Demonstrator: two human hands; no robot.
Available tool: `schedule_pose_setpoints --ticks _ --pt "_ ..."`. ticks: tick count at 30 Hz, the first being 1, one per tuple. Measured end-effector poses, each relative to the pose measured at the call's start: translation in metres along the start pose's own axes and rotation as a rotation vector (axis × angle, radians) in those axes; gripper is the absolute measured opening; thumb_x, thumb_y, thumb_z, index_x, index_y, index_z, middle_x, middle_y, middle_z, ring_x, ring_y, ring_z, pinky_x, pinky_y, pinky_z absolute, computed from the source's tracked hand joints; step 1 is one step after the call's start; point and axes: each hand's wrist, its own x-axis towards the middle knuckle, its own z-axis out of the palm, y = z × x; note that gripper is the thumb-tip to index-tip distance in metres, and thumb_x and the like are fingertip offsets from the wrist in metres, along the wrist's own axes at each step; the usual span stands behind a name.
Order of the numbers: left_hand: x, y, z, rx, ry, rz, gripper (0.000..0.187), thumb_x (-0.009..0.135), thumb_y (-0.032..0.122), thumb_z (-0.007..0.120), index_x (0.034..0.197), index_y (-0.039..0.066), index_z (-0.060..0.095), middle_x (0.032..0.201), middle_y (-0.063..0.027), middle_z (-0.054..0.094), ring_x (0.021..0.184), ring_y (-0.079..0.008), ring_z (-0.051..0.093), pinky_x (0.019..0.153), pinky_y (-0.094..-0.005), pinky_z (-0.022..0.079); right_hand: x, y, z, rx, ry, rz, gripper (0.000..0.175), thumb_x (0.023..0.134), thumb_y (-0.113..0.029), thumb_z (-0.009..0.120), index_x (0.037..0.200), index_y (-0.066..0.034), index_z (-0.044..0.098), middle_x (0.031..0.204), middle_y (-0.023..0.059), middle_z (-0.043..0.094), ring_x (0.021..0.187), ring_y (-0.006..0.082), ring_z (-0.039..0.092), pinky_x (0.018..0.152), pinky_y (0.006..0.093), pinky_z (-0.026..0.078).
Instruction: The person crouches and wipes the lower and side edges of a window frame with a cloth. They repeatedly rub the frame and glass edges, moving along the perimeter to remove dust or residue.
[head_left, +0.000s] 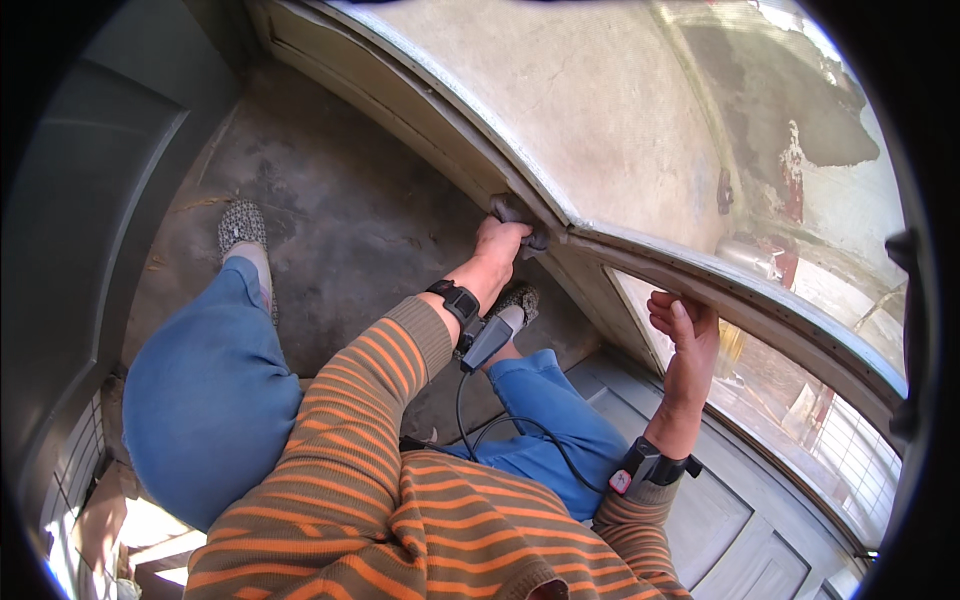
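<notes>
In my left hand (499, 244) is a crumpled grey cloth (534, 238), pressed against the lower inner side of a pale screen door (450, 124). My right hand (688, 334) grips the edge of the door's frame (660, 266), thumb on the near side; part of the fingers is hidden by the frame. Fine mesh fills the door, and a patchy plastered wall shows through it. Each wrist wears a black strap with a device; from the left device (487, 345) a black cable runs back towards my body.
I crouch on a stained concrete floor (352, 180), in patterned shoes (243, 225). A dark grey panelled door (82, 202) stands close on my left. Grey panelling (697, 495) lies to the lower right. Wire grid (71, 457) shows at the lower left.
</notes>
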Motion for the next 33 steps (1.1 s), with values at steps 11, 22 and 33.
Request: schedule_pose_setpoints --ticks 11,22,33 --pt "0.067 -0.035 -0.008 0.455 0.284 0.03 0.034 0.071 0.003 0.068 0.104 -0.003 0.061 0.101 -0.0139 0.065 0.095 -0.0224 0.062 0.081 -0.0343 0.048 -0.001 -0.001 0.004 0.017 0.012 -0.003 0.041 0.087 -0.02 0.061 0.117 0.0041 0.047 0.097 0.0143 0.064 0.09 0.0189 0.062 0.08 0.0292 0.049" --pt "-0.002 0.004 -0.003 0.214 -0.02 0.091 0.03 0.071 0.004 0.067 0.1 -0.005 0.062 0.099 -0.0148 0.065 0.093 -0.022 0.062 0.081 -0.0332 0.047 -0.002 0.0 0.003 0.015 0.012 -0.013 0.037 0.087 -0.019 0.059 0.115 0.0028 0.049 0.096 0.014 0.064 0.088 0.0192 0.063 0.078 0.0284 0.05" --pt "0.028 -0.014 -0.01 0.307 0.124 0.052 0.038 0.073 0.003 0.067 0.11 -0.003 0.059 0.106 -0.0143 0.064 0.099 -0.0236 0.06 0.084 -0.0331 0.046 -0.004 0.001 0.006 0.029 0.026 0.017 0.04 0.086 -0.017 0.061 0.117 0.004 0.047 0.096 0.0151 0.064 0.088 0.0199 0.063 0.078 0.0285 0.05"
